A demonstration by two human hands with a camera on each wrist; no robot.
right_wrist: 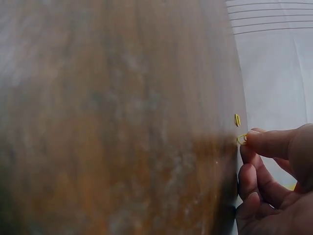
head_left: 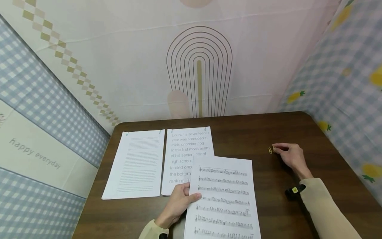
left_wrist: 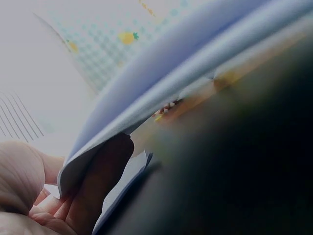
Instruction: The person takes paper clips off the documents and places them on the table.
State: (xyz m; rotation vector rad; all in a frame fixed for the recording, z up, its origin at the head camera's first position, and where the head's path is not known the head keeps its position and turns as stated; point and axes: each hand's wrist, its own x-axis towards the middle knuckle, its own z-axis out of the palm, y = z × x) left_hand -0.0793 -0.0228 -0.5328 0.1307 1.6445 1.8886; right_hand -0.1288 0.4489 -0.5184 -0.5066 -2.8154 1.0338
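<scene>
My left hand (head_left: 178,202) grips the left edge of a sheaf of sheet music (head_left: 223,199), thumb on top and fingers beneath. In the left wrist view the sheets (left_wrist: 146,83) curve up from between thumb and fingers. Over at the right of the table, my right hand (head_left: 289,155) pinches a yellow paper clip (right_wrist: 242,139) between thumb and forefinger. A second yellow paper clip (head_left: 270,150) lies on the wood just left of those fingertips.
Two printed stacks lie at the left: one in small type (head_left: 140,166), one in large type (head_left: 186,149), each with green clips at its top corners. The sheet music overlaps the large-type stack. Patterned cloth (head_left: 143,66) hangs behind the brown table (head_left: 238,132).
</scene>
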